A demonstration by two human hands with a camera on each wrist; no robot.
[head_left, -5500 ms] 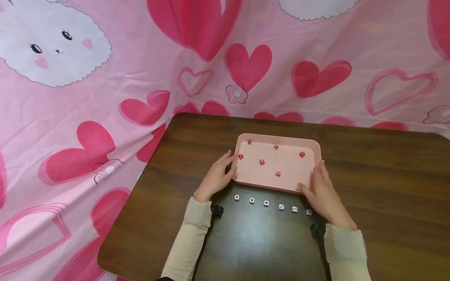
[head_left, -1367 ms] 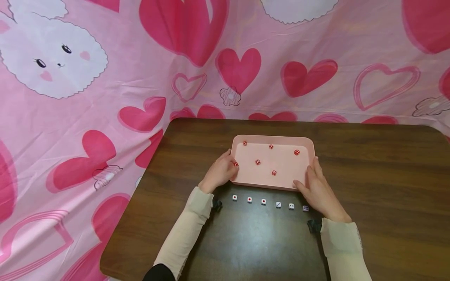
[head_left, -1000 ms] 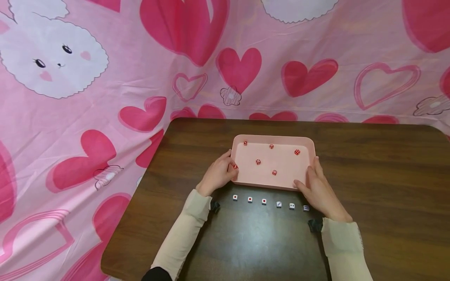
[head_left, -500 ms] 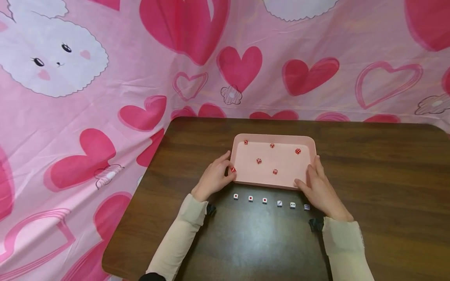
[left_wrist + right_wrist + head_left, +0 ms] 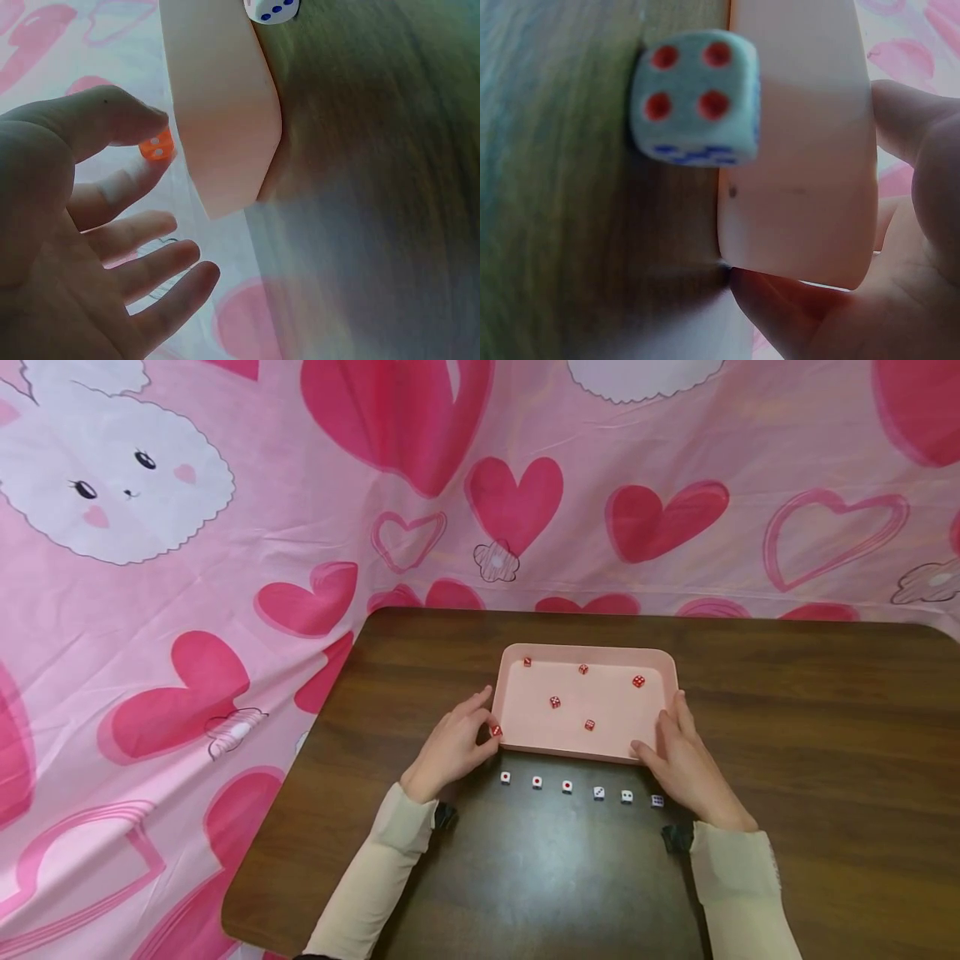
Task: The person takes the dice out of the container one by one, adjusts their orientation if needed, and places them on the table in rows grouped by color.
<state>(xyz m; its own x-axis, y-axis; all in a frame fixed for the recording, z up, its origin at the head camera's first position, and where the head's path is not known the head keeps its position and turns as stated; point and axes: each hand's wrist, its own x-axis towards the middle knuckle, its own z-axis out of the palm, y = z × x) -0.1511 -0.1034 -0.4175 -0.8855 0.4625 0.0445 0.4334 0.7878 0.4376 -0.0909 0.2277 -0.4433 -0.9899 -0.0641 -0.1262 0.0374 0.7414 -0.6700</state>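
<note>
My left hand point(image 5: 450, 747) pinches a red die point(image 5: 497, 731) between thumb and index finger at the tray's front left corner; its other fingers are spread. In the left wrist view the same die point(image 5: 156, 144) looks orange with white pips, just beside the tray wall point(image 5: 225, 112). The shallow pink tray point(image 5: 570, 753) lies on the table with several more red dice, such as one near its middle point(image 5: 555, 702). Holding the tray's front right corner is my right hand point(image 5: 693, 768), thumb at the front rim and fingers along the right side.
A row of several white dice, including one with a red pip point(image 5: 567, 787), runs along the dark wooden table point(image 5: 555, 877) in front of the tray. One white die point(image 5: 695, 97) looms close in the right wrist view. Pink heart-patterned cloth point(image 5: 420, 585) hangs behind and left.
Earlier the red die lay inside the tray by its left wall. My left hand has taken it and drawn it toward me and slightly left. The right hand stays on the tray.
</note>
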